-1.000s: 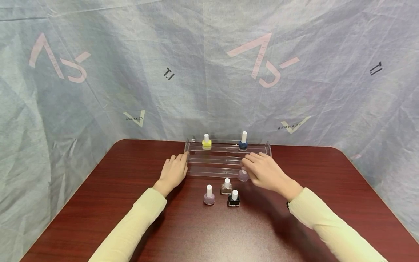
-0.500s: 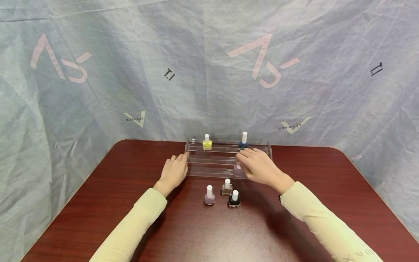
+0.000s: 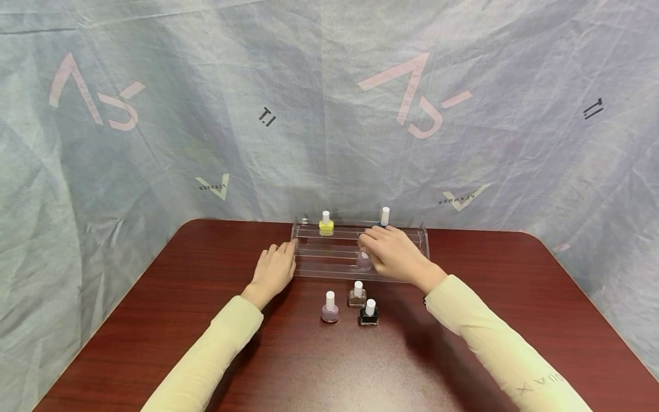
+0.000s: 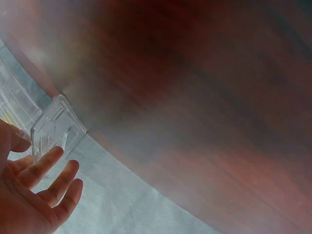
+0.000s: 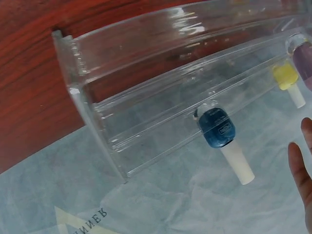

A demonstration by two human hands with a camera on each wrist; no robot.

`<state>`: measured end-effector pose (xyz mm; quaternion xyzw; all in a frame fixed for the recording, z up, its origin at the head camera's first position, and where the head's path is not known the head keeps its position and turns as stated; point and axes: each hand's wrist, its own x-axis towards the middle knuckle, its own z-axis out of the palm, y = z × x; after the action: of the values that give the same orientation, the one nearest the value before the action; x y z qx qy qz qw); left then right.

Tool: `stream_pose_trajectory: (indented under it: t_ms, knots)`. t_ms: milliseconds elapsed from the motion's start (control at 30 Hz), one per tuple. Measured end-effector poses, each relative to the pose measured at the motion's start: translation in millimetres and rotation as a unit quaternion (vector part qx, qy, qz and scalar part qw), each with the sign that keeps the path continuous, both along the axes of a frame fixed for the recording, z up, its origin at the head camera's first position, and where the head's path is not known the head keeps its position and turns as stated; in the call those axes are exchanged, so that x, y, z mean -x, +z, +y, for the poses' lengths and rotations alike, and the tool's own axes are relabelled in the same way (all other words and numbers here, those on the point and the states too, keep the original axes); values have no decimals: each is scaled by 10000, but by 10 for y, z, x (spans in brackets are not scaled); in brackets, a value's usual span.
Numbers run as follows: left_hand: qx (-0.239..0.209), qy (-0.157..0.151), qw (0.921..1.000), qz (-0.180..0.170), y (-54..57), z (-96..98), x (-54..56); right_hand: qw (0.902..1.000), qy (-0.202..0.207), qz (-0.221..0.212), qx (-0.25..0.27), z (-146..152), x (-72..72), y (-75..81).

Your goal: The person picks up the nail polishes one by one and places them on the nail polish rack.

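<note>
Left hand [image 3: 273,269] is at the left end of the clear rack [image 3: 324,270], fingers spread and fairly straight against its side; likely a steadying touch, to check sliding. Yellow bottle [image 3: 326,228] stands on the rack's top tier, left of its middle, cap up, long axis near vertical. Loose lilac bottle [image 3: 330,313] stands on the table [image 3: 288,355] in front of the rack, cap up. Brown bottle [image 3: 357,298] is nearer the rack's front edge, also upright. Held lilac bottle [image 3: 364,261] is over the rack's lower tiers, right of its middle: base down, cap end up in the fingers, long axis roughly upright, near parallel to the racked bottles in the right wrist view. Contact with a tier: cannot tell. Black bottle [image 3: 368,316] stands in front of the rack, cap up. Blue bottle [image 5: 217,127] is on the top tier toward the rack's right end, cap up. Right hand [image 3: 395,252], above the rack's right half, pinches the held lilac bottle near its hidden cap, a hold that presumably leaves the base free.
</note>
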<state>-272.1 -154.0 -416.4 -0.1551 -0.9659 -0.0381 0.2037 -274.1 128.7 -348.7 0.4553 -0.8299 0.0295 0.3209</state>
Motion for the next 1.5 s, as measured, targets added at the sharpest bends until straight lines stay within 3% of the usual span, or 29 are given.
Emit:
stream_pose_trajectory:
  t_ms: [1167, 1500]
  knots:
    - [-50, 103, 9997, -202, 16, 14, -14, 10000, 26, -58, -75, -377, 264, 201]
    - [-71, 105, 9997, -215, 14, 16, -9, 9996, -114, -229, -104, -465, 384, 170]
